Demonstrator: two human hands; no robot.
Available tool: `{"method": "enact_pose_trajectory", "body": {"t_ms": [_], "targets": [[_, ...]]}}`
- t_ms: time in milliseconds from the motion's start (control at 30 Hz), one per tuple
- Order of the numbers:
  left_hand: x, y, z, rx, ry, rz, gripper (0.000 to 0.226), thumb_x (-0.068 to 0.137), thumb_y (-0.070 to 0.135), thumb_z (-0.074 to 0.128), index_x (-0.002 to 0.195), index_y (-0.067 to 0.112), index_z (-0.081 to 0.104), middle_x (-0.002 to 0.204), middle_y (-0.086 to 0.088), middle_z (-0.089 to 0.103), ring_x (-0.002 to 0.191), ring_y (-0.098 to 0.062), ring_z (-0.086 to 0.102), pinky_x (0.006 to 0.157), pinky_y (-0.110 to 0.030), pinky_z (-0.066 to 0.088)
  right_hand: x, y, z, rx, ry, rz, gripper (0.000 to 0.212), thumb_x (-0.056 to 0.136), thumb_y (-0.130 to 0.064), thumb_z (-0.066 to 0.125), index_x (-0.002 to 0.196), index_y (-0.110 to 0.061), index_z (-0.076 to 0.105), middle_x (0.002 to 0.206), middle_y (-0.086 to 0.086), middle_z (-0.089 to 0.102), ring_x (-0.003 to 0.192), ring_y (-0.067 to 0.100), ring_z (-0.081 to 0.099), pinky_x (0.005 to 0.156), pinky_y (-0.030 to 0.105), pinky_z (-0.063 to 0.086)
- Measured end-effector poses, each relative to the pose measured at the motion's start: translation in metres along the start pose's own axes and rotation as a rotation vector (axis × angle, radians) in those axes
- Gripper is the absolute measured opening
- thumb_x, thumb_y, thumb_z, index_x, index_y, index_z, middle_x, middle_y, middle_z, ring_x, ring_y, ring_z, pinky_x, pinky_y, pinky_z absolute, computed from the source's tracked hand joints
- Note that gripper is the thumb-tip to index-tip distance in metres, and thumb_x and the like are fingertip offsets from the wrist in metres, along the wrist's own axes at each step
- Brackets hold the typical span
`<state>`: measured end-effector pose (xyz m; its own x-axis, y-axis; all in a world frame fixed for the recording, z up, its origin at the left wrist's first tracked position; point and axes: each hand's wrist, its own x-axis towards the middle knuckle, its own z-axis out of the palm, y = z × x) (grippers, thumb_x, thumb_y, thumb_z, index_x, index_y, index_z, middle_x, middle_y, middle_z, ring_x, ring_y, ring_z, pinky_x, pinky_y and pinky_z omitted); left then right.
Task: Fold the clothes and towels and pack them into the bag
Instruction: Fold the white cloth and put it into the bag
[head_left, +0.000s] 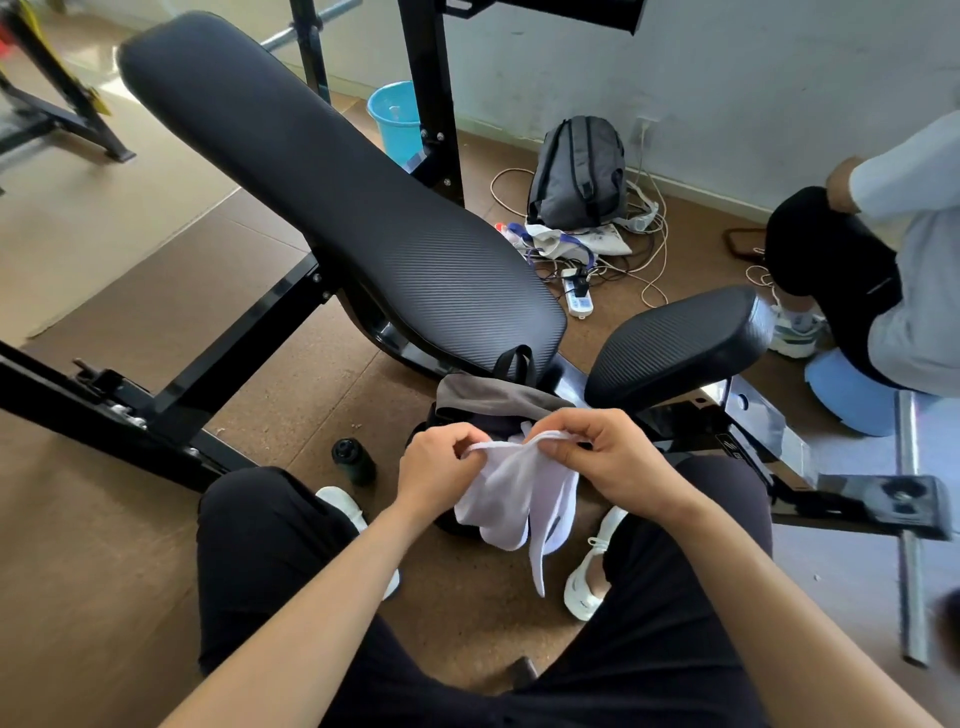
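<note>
A white garment (514, 499) hangs between my knees, bunched at its top edge. My left hand (439, 465) pinches that edge on the left and my right hand (608, 457) pinches it on the right, so both hold it up. Just behind it on the floor stands a dark bag (485, 415) with a black handle (514, 361), and a grey-brown cloth (493, 395) lies across its open top. The lower part of the bag is hidden by the garment and my hands.
A black weight bench (332, 187) slopes away ahead, its seat pad (680, 338) to the right. A small black bottle (354, 460) stands on the brown floor. A grey backpack (579, 174), cables and a blue bucket (395, 122) sit by the wall. Another person (893, 270) sits at right.
</note>
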<state>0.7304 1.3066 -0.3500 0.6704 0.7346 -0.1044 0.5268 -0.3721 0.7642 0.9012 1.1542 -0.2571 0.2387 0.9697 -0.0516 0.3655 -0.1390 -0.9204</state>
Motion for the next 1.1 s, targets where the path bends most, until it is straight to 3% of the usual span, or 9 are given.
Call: {"method": "enact_pose_trajectory", "body": {"t_ms": [233,433,533,600,667,733,800,933,1100], "targets": [[0.008,-0.065,-0.024,-0.019,-0.086,-0.287,0.047,0.081,0.002,0.062,0.066,0.044,0.075,0.076,0.01,0.076,0.082,-0.02,0.071,0.071,-0.032,0.052,0.004,0.021,-0.021,0.009,0.205,0.029,0.016,0.099,-0.013,0.064,0.099,-0.021,0.077,0.092,-0.006,0.076,0.093,0.011,0.07,0.085,0.028,0.053],[0.008,-0.079,-0.052,-0.078,-0.309,-0.39,0.027,0.086,-0.005,0.064,0.093,0.016,0.08,0.089,-0.012,0.077,0.076,-0.017,0.064,0.069,-0.03,0.053,0.013,0.055,-0.027,-0.098,0.306,0.126,0.017,0.098,-0.015,0.065,0.095,-0.027,0.077,0.087,-0.008,0.075,0.09,0.012,0.068,0.084,0.037,0.052],[0.014,-0.075,-0.068,-0.098,-0.368,-0.412,0.022,0.086,-0.004,0.067,0.096,0.012,0.079,0.091,-0.013,0.076,0.078,-0.018,0.063,0.066,-0.029,0.053,0.021,0.072,-0.03,-0.148,0.301,0.186,0.016,0.098,-0.018,0.066,0.094,-0.028,0.078,0.083,-0.008,0.074,0.084,0.01,0.065,0.08,0.037,0.051],[0.02,-0.069,-0.079,-0.112,-0.298,-0.399,0.023,0.088,-0.003,0.065,0.095,0.014,0.079,0.092,-0.01,0.075,0.081,-0.017,0.066,0.065,-0.027,0.057,0.026,0.078,-0.032,-0.161,0.311,0.209,0.015,0.098,-0.02,0.066,0.094,-0.028,0.078,0.083,-0.009,0.074,0.085,0.008,0.066,0.08,0.035,0.051],[0.026,-0.061,-0.086,-0.157,-0.097,-0.366,0.027,0.09,-0.004,0.063,0.091,0.018,0.078,0.095,-0.008,0.074,0.086,-0.02,0.068,0.066,-0.03,0.059,0.029,0.08,-0.031,-0.158,0.342,0.209,0.014,0.098,-0.02,0.066,0.095,-0.025,0.078,0.083,-0.01,0.074,0.083,0.005,0.066,0.077,0.03,0.051],[0.03,-0.055,-0.088,-0.211,0.042,-0.359,0.03,0.092,-0.005,0.06,0.092,0.02,0.077,0.099,-0.005,0.073,0.091,-0.022,0.069,0.066,-0.031,0.06,0.03,0.083,-0.027,-0.167,0.33,0.236,0.016,0.099,-0.017,0.064,0.09,-0.024,0.076,0.071,-0.012,0.068,0.065,-0.002,0.06,0.066,0.024,0.046],[0.032,-0.052,-0.086,-0.245,0.01,-0.376,0.034,0.093,-0.009,0.057,0.094,0.019,0.077,0.106,-0.005,0.073,0.096,-0.023,0.07,0.069,-0.033,0.062,0.03,0.089,-0.022,-0.188,0.273,0.307,0.024,0.099,-0.015,0.063,0.081,-0.028,0.071,0.062,-0.007,0.062,0.053,-0.001,0.055,0.06,0.025,0.045],[0.033,-0.042,-0.085,-0.422,0.023,-0.388,0.034,0.096,-0.01,0.052,0.095,0.013,0.077,0.116,-0.006,0.07,0.107,-0.024,0.066,0.079,-0.037,0.064,0.034,0.098,-0.016,0.041,0.327,0.363,0.018,0.102,-0.019,0.06,0.088,-0.016,0.072,0.087,0.021,0.069,0.075,0.017,0.065,0.074,0.042,0.063],[0.029,-0.034,-0.094,-0.505,-0.08,-0.335,0.04,0.096,-0.013,0.044,0.091,0.007,0.079,0.104,-0.011,0.072,0.102,-0.026,0.067,0.079,-0.035,0.064,0.034,0.095,-0.011,0.08,0.396,0.363,0.026,0.101,-0.027,0.059,0.09,-0.005,0.068,0.075,0.016,0.056,0.072,0.018,0.054,0.066,0.04,0.053]]}}
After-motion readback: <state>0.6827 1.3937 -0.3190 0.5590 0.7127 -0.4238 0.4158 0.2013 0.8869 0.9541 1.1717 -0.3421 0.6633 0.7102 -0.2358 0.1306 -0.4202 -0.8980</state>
